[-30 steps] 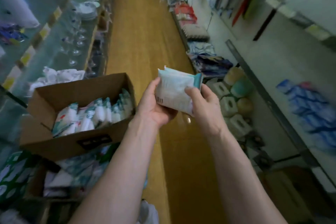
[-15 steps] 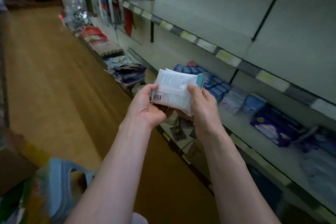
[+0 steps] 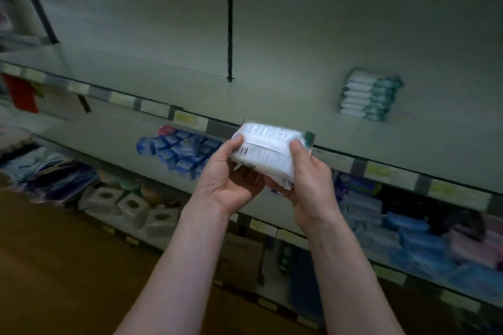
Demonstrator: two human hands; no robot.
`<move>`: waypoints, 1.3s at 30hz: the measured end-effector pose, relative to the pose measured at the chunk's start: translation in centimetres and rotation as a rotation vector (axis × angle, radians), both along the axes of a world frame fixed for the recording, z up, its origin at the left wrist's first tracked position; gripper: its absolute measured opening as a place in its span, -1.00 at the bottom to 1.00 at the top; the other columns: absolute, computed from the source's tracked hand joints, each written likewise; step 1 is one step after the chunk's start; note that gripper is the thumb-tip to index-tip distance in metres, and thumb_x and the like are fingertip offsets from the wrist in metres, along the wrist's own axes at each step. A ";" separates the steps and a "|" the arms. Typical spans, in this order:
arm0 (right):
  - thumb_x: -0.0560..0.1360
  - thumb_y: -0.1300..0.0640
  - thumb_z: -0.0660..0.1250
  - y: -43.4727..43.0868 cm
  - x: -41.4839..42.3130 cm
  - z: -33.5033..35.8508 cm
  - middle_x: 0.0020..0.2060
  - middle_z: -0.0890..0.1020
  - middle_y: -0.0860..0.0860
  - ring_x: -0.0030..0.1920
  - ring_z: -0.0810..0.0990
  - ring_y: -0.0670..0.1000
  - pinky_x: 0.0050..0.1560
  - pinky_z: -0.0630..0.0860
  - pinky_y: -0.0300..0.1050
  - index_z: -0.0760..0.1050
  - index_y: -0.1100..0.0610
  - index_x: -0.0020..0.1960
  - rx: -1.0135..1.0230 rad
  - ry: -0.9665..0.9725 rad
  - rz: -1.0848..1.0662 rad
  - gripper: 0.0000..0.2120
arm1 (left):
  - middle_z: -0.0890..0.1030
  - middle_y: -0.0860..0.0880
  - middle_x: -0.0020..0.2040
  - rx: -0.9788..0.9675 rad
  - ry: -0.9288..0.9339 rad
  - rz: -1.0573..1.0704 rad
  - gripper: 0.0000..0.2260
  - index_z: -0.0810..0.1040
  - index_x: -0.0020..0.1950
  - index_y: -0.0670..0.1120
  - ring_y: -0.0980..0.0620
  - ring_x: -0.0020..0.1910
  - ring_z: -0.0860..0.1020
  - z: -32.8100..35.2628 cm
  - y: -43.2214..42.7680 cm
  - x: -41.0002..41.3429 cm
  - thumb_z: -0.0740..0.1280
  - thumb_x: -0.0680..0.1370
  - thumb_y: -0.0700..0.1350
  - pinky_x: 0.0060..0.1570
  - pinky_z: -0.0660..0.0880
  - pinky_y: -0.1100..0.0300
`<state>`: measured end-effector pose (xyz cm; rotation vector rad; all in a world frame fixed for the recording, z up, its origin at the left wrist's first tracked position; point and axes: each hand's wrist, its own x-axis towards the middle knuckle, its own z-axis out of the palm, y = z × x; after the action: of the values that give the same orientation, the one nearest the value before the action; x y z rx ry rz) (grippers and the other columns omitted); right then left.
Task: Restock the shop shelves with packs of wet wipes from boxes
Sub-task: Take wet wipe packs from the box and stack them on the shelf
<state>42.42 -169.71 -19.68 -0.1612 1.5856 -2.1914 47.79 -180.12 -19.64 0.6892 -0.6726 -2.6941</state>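
A white stack of wet wipe packs (image 3: pixel 268 149) with a barcode and a teal end is held in front of me at chest height. My left hand (image 3: pixel 228 177) grips its left end, thumb on top and fingers beneath. Its right end is gripped by my right hand (image 3: pixel 310 179). The stack hangs just before the front edge of a grey shelf (image 3: pixel 190 84). On that shelf, up and to the right, stands a row of several white and teal wipe packs (image 3: pixel 370 94).
The shelf below holds blue packs (image 3: pixel 177 152) at left and blue, white and pink packs (image 3: pixel 413 228) at right. White tissue boxes (image 3: pixel 130 207) sit on the bottom shelf. A cardboard box (image 3: pixel 241 258) stands low down. Brown floor (image 3: pixel 54 266) lies at lower left.
My view has swung right from the aisle and the open cardboard box to face the shelves. Both hands kept their hold on the wipe packs and brought them to the shelf edge.
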 end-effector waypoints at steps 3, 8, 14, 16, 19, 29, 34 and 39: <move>0.57 0.05 0.28 0.0 -3.2 0.5 -0.30 0.71 0.05 -0.22 0.69 0.05 -0.17 0.62 -0.02 0.59 0.19 -0.13 0.003 0.043 -0.098 -0.76 | 0.62 -0.23 0.07 -0.016 0.079 -0.110 -0.58 0.56 0.15 -0.19 -0.18 0.04 0.59 0.4 0.0 -4.5 0.41 0.32 -0.12 0.11 0.52 -0.08; 0.56 0.10 0.31 -0.9 -9.4 1.6 -0.10 0.69 0.10 -0.16 0.69 0.04 -0.23 0.63 -0.10 0.56 0.12 -0.01 0.041 0.048 -0.164 -0.90 | 0.59 -0.26 0.18 -0.067 0.123 -0.222 -0.57 0.50 0.30 -0.23 -0.23 0.14 0.57 1.4 -1.6 -11.3 0.34 0.45 -0.11 0.12 0.51 -0.12; 0.47 0.17 0.39 0.0 -15.4 2.6 0.33 0.39 -0.06 0.11 0.55 -0.06 -0.01 0.60 -0.10 0.15 -0.10 0.51 0.329 0.266 -0.041 -0.29 | 0.56 -0.29 0.21 -0.050 0.052 -0.306 -0.62 0.45 0.35 -0.23 -0.24 0.16 0.54 2.7 -3.0 -18.1 0.29 0.55 -0.14 -0.13 0.51 -0.16; 0.44 0.10 0.43 0.8 -17.0 3.1 0.43 0.26 -0.08 0.28 0.39 -0.10 0.23 0.43 -0.16 0.19 -0.11 0.49 0.528 0.409 -0.002 -0.29 | 0.56 -0.30 0.21 -0.061 0.039 -0.351 -0.61 0.45 0.36 -0.22 -0.23 0.13 0.55 3.0 -2.8 -19.8 0.29 0.56 -0.11 -0.15 0.50 -0.16; 0.41 -0.03 0.45 1.4 -18.7 4.0 0.49 0.04 -0.21 0.30 0.18 -0.24 0.22 0.25 -0.30 0.23 -0.12 0.47 0.730 0.588 0.019 -0.30 | 0.60 -0.28 0.14 -0.111 0.024 -0.391 -0.61 0.47 0.35 -0.20 -0.22 -0.01 0.60 3.4 -2.4 -22.0 0.31 0.56 -0.06 -0.24 0.55 -0.16; 0.30 -0.21 0.46 2.4 -24.8 7.9 0.29 0.40 -0.03 0.20 0.44 0.04 0.22 0.46 0.08 0.09 -0.14 0.47 1.077 0.760 0.128 -0.13 | 0.60 -0.17 0.20 -0.228 0.178 -0.587 -0.46 0.51 0.32 -0.14 -0.13 0.19 0.55 5.0 0.2 -26.1 0.24 0.44 0.14 0.29 0.39 -0.03; 0.38 -0.13 0.45 1.9 -26.3 8.6 0.12 0.47 -0.16 0.02 0.56 -0.15 -0.23 0.52 -0.32 0.24 -0.16 0.37 0.576 0.499 0.056 -0.35 | 0.52 -0.19 0.31 -0.321 0.271 -0.647 -0.48 0.45 0.39 -0.12 -0.16 0.28 0.51 5.0 0.6 -27.2 0.19 0.56 0.17 0.29 0.40 -0.14; 0.47 0.16 0.29 2.0 -28.9 8.6 -0.22 0.57 -0.01 -0.19 0.56 0.02 -0.20 0.44 -0.15 0.46 0.02 -0.10 0.363 0.332 0.059 -0.95 | 0.64 -0.24 0.06 -0.226 0.128 -0.542 -0.61 0.57 0.23 -0.18 -0.22 0.01 0.61 5.3 -0.3 -28.2 0.25 0.52 0.04 -0.04 0.54 -0.10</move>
<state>13.50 -167.73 -11.11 -0.4723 2.0992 -1.8623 19.61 -180.46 -14.38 0.3007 -1.2575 -3.0252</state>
